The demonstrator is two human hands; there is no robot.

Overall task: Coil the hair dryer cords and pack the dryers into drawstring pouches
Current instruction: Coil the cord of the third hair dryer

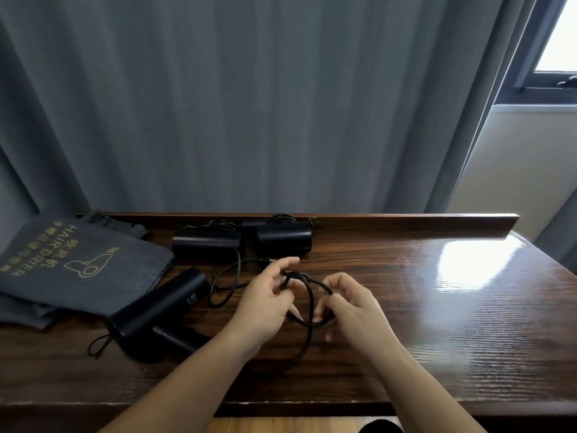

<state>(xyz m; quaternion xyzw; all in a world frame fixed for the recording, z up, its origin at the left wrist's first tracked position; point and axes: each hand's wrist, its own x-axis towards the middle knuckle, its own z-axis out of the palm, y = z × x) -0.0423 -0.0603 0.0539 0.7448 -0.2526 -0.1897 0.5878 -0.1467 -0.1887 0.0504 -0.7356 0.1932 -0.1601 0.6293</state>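
A black hair dryer [162,307] lies on the wooden table [437,307] left of my hands, its handle toward me. Its black cord [310,303] forms a loop between my hands. My left hand [265,301] holds the loop's left side with curled fingers, index finger stretched out. My right hand [349,304] pinches the loop's right side. More cord [224,276] trails back toward the dryer. Two more black dryers [206,243] [284,239] lie at the table's back. Dark grey drawstring pouches [71,267] printed "HAIR DRIER" are stacked at the left.
A raised wooden ledge [406,225] runs along the table's back edge, with grey curtains [249,104] behind it. A window [555,42] is at the upper right. The table's right half shows bright glare.
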